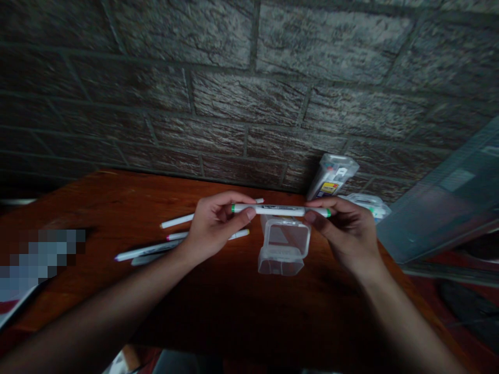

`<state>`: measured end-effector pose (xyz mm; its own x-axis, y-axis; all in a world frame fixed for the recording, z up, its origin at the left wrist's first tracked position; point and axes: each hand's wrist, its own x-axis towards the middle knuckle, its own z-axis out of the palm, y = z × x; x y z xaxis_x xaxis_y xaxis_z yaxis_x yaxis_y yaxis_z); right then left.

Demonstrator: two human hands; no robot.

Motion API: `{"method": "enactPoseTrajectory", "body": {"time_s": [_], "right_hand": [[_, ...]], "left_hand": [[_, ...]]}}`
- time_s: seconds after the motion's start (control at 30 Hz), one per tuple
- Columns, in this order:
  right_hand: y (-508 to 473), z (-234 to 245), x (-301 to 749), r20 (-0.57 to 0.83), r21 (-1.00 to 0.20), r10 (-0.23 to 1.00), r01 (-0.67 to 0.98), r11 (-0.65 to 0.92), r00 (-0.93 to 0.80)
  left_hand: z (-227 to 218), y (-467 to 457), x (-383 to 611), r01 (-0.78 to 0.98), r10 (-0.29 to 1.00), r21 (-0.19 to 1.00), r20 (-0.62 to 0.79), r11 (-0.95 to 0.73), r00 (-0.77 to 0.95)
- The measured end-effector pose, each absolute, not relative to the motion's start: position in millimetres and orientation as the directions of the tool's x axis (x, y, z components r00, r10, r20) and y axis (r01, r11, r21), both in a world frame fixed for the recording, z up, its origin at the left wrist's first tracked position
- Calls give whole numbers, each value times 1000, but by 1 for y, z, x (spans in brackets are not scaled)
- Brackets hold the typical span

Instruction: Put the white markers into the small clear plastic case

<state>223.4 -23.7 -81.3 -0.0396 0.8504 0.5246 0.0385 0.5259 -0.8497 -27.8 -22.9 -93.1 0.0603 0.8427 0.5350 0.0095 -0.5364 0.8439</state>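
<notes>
A white marker with green ends is held level above the table, gripped at both ends. My left hand pinches its left end between thumb and fingers, and my right hand pinches the right end. Dark print runs along the barrel's middle. Below it on the table stands a clear plastic case with its lid raised. Several more white markers lie left of the case, partly behind my left hand; one marker points toward the left, and another has a purple tip.
A brown wooden table meets a stone-block wall. Against the wall leans a clear box with a yellow label. Right of it sits another clear plastic container, partly behind my right hand. A greyish translucent panel stands at the table's right edge.
</notes>
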Motion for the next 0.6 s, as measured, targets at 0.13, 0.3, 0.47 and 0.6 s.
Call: {"method": "enactPoseTrajectory", "body": {"time_s": [0.13, 0.3, 0.47, 0.6], "right_hand": [[-22, -82, 225, 504, -863, 862, 26, 505, -51], [-22, -82, 226, 432, -901, 900, -67, 428, -60], [-24, -79, 225, 345, -935, 938, -107, 339, -42], [-26, -75, 224, 327, -941, 944, -103, 323, -30]], "left_hand": [[-92, -24, -28, -33, 859, 861, 508, -507, 69], [-96, -22, -30, -117, 879, 880, 470, -460, 78], [-104, -16, -33, -260, 889, 870, 451, -418, 79], [-103, -15, -34, -313, 904, 871, 421, -379, 75]]}}
